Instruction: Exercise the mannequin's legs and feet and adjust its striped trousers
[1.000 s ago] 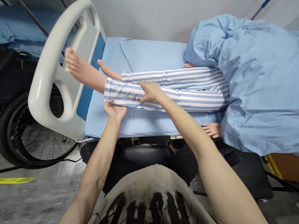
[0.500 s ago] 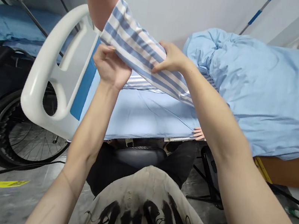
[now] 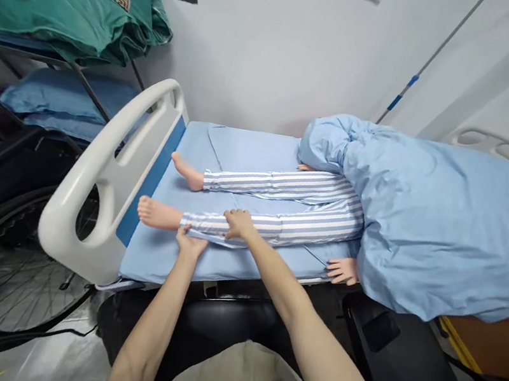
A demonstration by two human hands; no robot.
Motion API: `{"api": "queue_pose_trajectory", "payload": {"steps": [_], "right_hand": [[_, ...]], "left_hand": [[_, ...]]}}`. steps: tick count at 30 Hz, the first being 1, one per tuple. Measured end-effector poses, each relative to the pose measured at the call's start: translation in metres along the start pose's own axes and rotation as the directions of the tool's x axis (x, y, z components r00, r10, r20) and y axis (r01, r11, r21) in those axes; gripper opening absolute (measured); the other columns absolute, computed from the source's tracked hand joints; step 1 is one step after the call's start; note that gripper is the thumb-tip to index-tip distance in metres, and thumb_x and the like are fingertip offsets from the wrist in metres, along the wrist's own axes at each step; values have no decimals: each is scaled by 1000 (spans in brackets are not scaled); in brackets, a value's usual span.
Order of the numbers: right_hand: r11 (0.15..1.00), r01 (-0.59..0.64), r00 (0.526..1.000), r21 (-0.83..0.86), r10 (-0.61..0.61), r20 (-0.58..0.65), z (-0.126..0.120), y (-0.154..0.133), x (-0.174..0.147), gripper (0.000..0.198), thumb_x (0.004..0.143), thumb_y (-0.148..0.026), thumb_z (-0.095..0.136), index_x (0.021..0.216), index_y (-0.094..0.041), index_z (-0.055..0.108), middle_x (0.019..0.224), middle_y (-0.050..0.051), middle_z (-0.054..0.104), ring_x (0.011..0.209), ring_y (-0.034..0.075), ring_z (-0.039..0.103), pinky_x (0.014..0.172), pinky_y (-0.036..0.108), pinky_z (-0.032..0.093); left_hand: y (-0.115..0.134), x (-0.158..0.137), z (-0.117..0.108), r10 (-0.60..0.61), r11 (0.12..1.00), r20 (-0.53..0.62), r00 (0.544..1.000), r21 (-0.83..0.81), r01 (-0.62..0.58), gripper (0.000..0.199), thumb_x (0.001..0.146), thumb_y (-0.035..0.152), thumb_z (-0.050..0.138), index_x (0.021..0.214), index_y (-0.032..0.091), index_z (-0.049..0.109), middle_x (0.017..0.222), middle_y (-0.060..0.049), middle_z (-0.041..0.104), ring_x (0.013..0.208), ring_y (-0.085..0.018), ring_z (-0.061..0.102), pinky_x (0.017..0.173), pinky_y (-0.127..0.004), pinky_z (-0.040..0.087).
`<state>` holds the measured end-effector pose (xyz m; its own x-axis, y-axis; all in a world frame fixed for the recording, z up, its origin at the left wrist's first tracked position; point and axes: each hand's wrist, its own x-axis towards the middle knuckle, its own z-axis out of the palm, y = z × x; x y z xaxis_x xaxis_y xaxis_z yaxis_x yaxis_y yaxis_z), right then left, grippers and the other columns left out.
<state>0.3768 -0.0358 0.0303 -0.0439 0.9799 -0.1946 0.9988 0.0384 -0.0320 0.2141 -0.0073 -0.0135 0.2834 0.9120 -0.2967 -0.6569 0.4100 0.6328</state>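
Blue-striped near leg (image 3: 301, 230) lies along the bed (image 3: 256, 147). Left hand (image 3: 190, 244) cups it by the cuff (image 3: 186, 219); right hand (image 3: 238, 223) clasps the shin. Likely step: steadying; any raising calls for paired support.

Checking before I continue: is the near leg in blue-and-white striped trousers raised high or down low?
Down low: the near leg stretches along the light-blue sheet; whether it fully rests there, I cannot tell.

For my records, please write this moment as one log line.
left hand: at nearer trouser cuff; right hand: on same trouser leg; nearer foot: bare; blue sheet: beneath
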Motion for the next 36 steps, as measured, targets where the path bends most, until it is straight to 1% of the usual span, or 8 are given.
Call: {"api": "queue_pose_trajectory", "payload": {"steps": [1, 3, 8, 12, 18, 27, 32, 36], "right_hand": [[1000, 2, 1000, -7, -2, 14, 11, -2, 1, 71, 68, -46, 81, 126, -16, 54, 124, 13, 63, 114, 29, 60, 97, 43, 47], [1000, 1, 999, -12, -1, 32, 26, -3, 5, 71, 67, -46, 81, 126, -17, 54, 123, 12, 63, 113, 28, 59, 98, 43, 46], [1000, -3, 1000, -13, 3, 7, 37, 0, 14, 72, 64, -48, 83, 123, -16, 55, 120, 12, 63, 111, 29, 59, 98, 44, 46], [1000, 9, 1000, -19, -9, 1, 37, 1, 15, 73, 65, -49, 81, 124, -16, 54, 122, 12, 62, 111, 28, 59, 98, 43, 46], [1000, -4, 1000, -4, 4, 13, 36, -1, 13, 71, 66, -46, 81, 125, -16, 54, 123, 12, 61, 113, 28, 58, 99, 43, 46], [999, -28, 1000, 21, 28, 8, 37, -3, 13, 68, 65, -44, 81, 122, -16, 57, 119, 11, 63, 112, 28, 59, 99, 43, 45], [999, -29, 1000, 25, 29, -2, 35, -5, 10, 66, 67, -43, 80, 122, -16, 58, 119, 12, 63, 112, 28, 59, 99, 43, 45], [999, -36, 999, 36, 36, -9, 37, -5, 10, 66, 66, -43, 81, 121, -14, 59, 118, 13, 64, 111, 27, 59, 98, 41, 45]], "left_hand": [[-9, 4, -11, -60, 998, -69, 996, -29, 58, 28, 74, 37, 48, 95, 25, 61, 118, -6, 69, 135, -29, 49, 112, -51, 41], [-22, 12, -28, -129, 990, -123, 984, -78, 120, 28, 74, 34, 47, 95, 25, 63, 116, -7, 70, 134, -28, 51, 113, -50, 41], [-34, 16, -51, -137, 978, -103, 985, -173, 118, 30, 70, 22, 51, 96, 24, 65, 111, -4, 73, 126, -23, 58, 115, -42, 39], [-32, 11, -61, -137, 966, -58, 989, -231, 120, 32, 76, 30, 52, 104, 24, 67, 111, -4, 73, 125, -25, 58, 115, -46, 38], [-24, 5, -67, -231, 941, 20, 973, -249, 229, 39, 77, 39, 58, 113, 26, 65, 123, -6, 70, 132, -28, 53, 117, -50, 34], [-22, 7, -77, -315, 905, 71, 946, -278, 322, 42, 78, 31, 56, 118, 25, 63, 127, -8, 68, 132, -28, 53, 118, -50, 32], [-23, 7, -80, -250, 927, 146, 957, -250, 280, 43, 82, 48, 55, 119, 27, 65, 131, -9, 65, 135, -31, 49, 116, -56, 31], [-23, 0, -71, -211, 970, 110, 971, -103, 222, 54, 79, 67, 54, 119, 32, 65, 136, -5, 62, 142, -31, 40, 111, -54, 39]]}}
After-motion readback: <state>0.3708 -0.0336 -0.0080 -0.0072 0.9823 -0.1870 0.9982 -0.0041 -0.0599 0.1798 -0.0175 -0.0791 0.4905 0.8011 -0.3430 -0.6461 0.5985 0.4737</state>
